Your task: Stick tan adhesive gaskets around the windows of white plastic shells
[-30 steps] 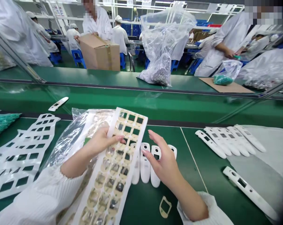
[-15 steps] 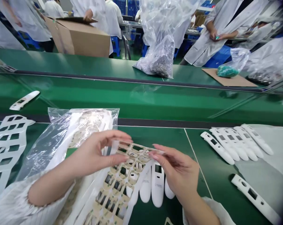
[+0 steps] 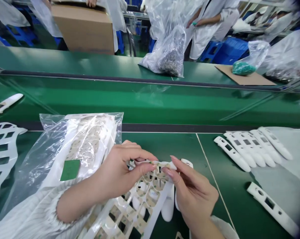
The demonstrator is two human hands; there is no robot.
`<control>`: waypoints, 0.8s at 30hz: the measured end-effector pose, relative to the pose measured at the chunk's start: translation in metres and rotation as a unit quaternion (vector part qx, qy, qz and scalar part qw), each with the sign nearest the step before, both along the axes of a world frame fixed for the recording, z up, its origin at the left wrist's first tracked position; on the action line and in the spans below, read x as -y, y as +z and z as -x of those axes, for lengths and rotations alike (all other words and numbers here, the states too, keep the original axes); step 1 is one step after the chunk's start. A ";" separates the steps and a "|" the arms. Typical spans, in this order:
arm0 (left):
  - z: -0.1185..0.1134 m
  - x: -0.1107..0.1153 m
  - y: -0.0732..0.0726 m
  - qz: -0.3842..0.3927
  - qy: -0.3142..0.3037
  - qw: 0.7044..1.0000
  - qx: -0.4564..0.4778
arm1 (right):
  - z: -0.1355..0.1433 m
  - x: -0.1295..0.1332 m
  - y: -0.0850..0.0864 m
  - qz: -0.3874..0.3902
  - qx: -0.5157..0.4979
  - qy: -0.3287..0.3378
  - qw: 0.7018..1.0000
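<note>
Left hand (image 3: pixel 121 168) has moved off from the plastic bag (image 3: pixel 50 142) toward right hand (image 3: pixel 194 191), both pinching far edge of die-cut sheet (image 3: pixel 130 217), right of bag, long axis running nearward.

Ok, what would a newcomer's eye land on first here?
Probably the left hand and right hand at lower centre: both hands pinch the far edge of a perforated sheet. Next, perhaps, the bulky clear bag standing at top centre, then the row of white casings at right.
</note>
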State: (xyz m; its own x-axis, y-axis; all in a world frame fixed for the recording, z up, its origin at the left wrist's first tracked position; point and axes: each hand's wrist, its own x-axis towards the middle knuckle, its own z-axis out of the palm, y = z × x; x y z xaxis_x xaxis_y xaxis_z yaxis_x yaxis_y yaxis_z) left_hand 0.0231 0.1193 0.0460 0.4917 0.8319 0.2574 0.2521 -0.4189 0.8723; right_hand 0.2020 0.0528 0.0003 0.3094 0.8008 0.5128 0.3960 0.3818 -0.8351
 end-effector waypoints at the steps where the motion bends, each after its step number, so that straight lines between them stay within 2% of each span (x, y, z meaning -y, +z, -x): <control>1: 0.001 0.000 0.000 0.022 0.003 1.000 0.005 | 0.000 -0.001 0.001 0.000 0.011 0.011 1.000; 5: 0.002 0.003 0.000 0.050 0.005 0.998 0.035 | -0.001 -0.006 0.006 -0.026 0.050 0.067 0.996; 18: 0.003 0.003 -0.001 0.002 -0.041 0.998 0.056 | -0.010 -0.006 0.016 -0.004 0.048 0.155 0.987; 21: 0.004 0.004 -0.001 -0.009 -0.044 0.997 0.054 | -0.012 -0.008 0.016 -0.012 0.065 0.151 0.986; 24: 0.003 0.006 -0.002 -0.031 -0.042 0.997 0.051 | -0.013 -0.006 0.015 -0.035 0.118 0.112 0.986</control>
State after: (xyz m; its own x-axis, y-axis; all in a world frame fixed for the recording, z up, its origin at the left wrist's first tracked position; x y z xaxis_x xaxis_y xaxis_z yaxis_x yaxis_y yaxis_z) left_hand 0.0201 0.1136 0.0443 0.5269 0.7698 0.3603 0.1247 -0.4894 0.8631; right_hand 0.2147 0.0589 0.0151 -0.0053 0.7952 0.6063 0.4762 0.5351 -0.6978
